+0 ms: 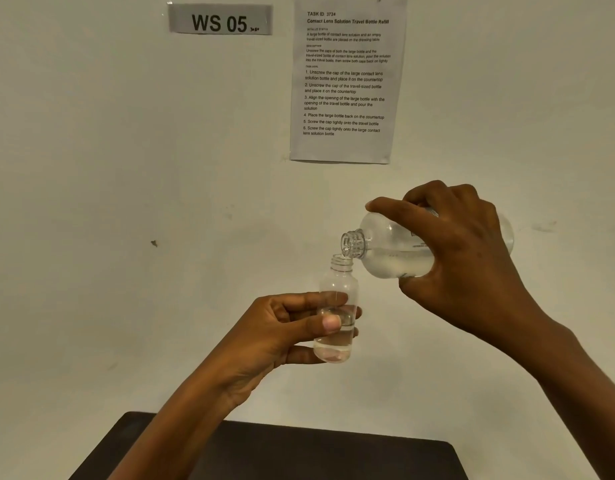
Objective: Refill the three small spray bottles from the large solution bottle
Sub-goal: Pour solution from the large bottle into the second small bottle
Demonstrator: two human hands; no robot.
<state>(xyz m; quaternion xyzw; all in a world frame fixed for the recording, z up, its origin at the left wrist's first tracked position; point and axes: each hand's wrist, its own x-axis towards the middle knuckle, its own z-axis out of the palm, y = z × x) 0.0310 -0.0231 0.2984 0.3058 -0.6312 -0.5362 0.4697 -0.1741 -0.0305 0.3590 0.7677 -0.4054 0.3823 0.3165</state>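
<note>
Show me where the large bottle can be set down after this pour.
The dark tabletop shows bare from the left forearm across to its right corner, below both hands. Its left part is crossed by that forearm. Midair is crowded: the large bottle in the right hand tips its mouth over the small bottle in the left hand.

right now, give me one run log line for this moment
step: pour | left hand: grips small bottle upright, part filled | right hand: tilts large bottle, mouth at small bottle's neck
</note>
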